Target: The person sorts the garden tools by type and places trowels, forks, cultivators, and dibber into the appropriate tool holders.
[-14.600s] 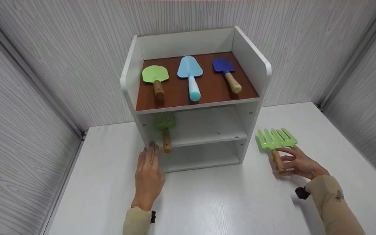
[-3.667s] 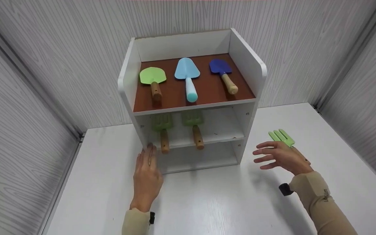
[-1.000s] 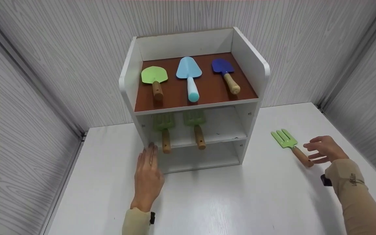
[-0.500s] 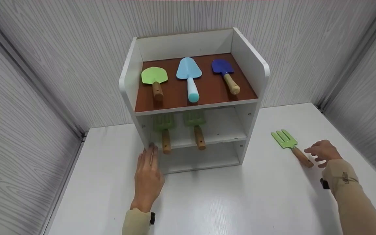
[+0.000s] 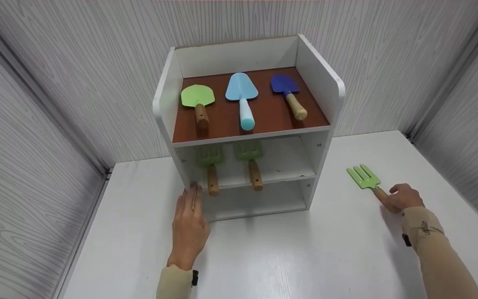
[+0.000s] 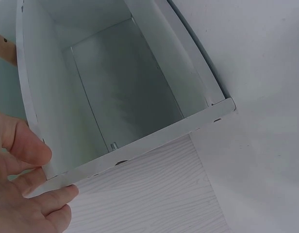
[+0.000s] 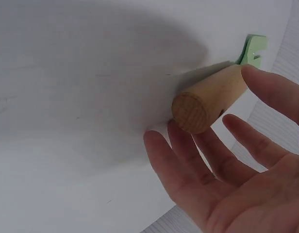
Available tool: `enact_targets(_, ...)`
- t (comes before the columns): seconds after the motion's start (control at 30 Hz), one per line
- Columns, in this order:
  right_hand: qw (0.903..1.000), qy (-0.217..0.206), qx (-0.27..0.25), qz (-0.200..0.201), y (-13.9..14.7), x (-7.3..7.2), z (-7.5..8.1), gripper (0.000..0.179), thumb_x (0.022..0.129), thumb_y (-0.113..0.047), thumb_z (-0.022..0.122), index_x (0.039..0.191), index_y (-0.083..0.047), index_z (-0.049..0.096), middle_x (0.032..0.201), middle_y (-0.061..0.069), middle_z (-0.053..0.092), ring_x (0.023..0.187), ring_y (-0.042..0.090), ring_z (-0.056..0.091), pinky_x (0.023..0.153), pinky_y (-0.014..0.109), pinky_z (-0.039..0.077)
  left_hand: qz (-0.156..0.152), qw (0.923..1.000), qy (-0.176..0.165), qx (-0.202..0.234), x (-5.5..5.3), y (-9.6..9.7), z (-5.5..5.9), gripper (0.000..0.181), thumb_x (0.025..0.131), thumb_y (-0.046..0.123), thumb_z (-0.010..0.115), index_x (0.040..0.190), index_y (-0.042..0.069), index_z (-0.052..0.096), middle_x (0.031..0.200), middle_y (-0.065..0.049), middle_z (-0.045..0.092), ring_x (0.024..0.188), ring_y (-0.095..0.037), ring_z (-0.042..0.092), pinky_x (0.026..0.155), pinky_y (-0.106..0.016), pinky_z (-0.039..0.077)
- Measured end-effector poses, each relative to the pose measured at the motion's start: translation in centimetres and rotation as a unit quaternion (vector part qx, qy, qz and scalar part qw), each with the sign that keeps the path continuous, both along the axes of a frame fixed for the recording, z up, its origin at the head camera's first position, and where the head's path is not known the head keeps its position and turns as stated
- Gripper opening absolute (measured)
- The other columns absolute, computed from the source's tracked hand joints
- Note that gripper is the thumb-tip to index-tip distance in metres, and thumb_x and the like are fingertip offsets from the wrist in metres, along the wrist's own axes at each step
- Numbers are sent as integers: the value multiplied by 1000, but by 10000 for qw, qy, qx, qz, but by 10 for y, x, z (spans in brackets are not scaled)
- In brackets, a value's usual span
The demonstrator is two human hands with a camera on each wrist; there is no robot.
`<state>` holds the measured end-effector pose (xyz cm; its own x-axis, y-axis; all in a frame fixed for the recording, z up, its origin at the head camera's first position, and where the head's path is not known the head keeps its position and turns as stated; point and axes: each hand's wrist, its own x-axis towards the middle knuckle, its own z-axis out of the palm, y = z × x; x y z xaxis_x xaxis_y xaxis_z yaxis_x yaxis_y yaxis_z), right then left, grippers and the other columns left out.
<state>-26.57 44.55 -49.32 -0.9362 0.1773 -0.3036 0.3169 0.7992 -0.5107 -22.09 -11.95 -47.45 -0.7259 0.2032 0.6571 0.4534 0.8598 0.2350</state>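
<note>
In the head view my right hand [image 5: 406,197] is at the wooden handle of a green hand fork [image 5: 363,177] lying on the table right of a small white shelf unit [image 5: 250,135]. The right wrist view shows the thumb against the handle [image 7: 215,97], fingers curled behind its end. Fingers extended, my left hand [image 5: 190,232] rests against the unit's lower left front edge; the left wrist view has its thumb [image 6: 30,145] at that edge. Two more green hand forks, the left one [image 5: 212,176] and the right one [image 5: 255,174], lie on the middle shelf, handles jutting forward.
On the brown top shelf lie a green trowel [image 5: 197,96], a light blue trowel [image 5: 241,88] and a dark blue trowel [image 5: 284,84], handles forward. The unit stands on a white table [image 5: 280,257] against a grey wood-grain wall [image 5: 239,20].
A second hand fork went onto the middle shelf since the oldest frame. Over the last second my right hand has come left and down onto the remaining fork's handle. My left hand stayed put.
</note>
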Motion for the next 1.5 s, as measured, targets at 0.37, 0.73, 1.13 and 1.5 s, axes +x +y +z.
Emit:
enact_targets(0.37, 9981, 492, 323, 153, -7, 4, -12, 70, 104, -45, 46, 124, 21, 50, 118, 47, 53, 99, 55, 57, 80, 60, 51, -19, 10000, -21, 41, 0, 1, 0, 64, 81, -19, 65, 141, -15, 46, 146, -30, 47, 131, -50, 47, 111, -59, 37)
enact_targets(0.73, 9752, -685, -2101, 129, 8, -5, -1, 71, 93, -8, 55, 147, 22, 19, 110, 29, 58, 84, 21, 63, 72, 34, 54, -64, 9997, 244, 10, -2, 0, -1, 64, 77, -20, 65, 139, -16, 48, 143, -31, 48, 128, -51, 49, 107, -60, 40)
enact_targets(1.13, 9008, -1160, -4178, 225, 16, 3, -10, 78, 99, 3, 50, 159, 7, 0, 121, 15, 65, 106, 28, 69, 92, 43, 56, -96, 9998, 194, 37, -2, -1, -3, 64, 79, -20, 65, 140, -17, 46, 144, -31, 47, 130, -50, 47, 108, -61, 39)
enact_targets(1.5, 8540, -1322, -4967, 804, 20, 6, -16, 78, 96, 7, 57, 160, 2, 14, 130, 13, 60, 113, 37, 67, 99, 43, 53, -26, 9999, 124, -39, 0, 0, -2, 62, 81, -18, 63, 140, -17, 46, 145, -32, 46, 130, -52, 47, 109, -60, 39)
